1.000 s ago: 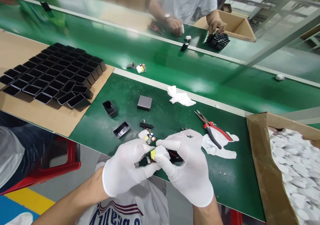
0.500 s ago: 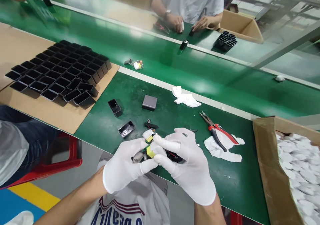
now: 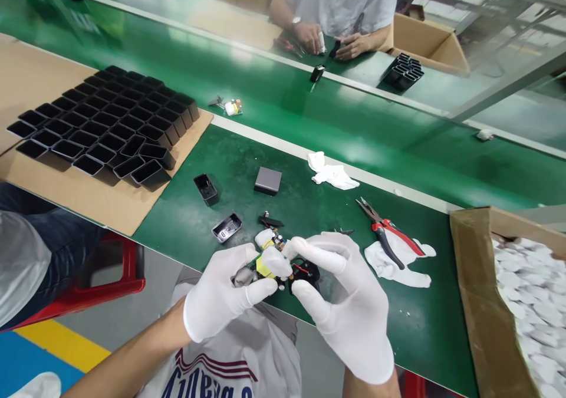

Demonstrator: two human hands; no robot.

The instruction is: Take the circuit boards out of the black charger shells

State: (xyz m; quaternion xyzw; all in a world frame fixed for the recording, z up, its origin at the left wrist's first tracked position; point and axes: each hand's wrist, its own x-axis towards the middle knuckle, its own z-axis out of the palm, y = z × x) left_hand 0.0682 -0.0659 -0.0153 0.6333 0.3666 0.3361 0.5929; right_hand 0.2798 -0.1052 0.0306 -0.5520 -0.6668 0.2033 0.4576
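Observation:
My gloved left hand [image 3: 219, 295] pinches a small circuit board [image 3: 264, 266] with a yellow-wrapped component and a white blob on it. Thumb and fingers of my gloved right hand [image 3: 347, 303] are parted just right of the board, with nothing gripped between them. Behind that gap, a black part [image 3: 308, 274] with a red wire shows in part. Another board with a white-and-yellow component [image 3: 265, 239] lies just beyond my left fingertips, near a small black piece [image 3: 270, 221]. Two open black housings [image 3: 227, 228] and a grey rectangular case [image 3: 267, 180] are farther off on the green table.
Red-and-black pliers [image 3: 384, 233] rest on a white glove [image 3: 398, 263] at the right. A carton [image 3: 475, 292] of white pieces borders the right side. Many black sleeves [image 3: 110, 118] stand on cardboard at left. A co-worker's hands [image 3: 349, 47] handle parts across the green belt.
My right thumb and fingers have come off the board and spread apart, moving slightly right. My left hand keeps its hold. Parts on the belt have shifted left.

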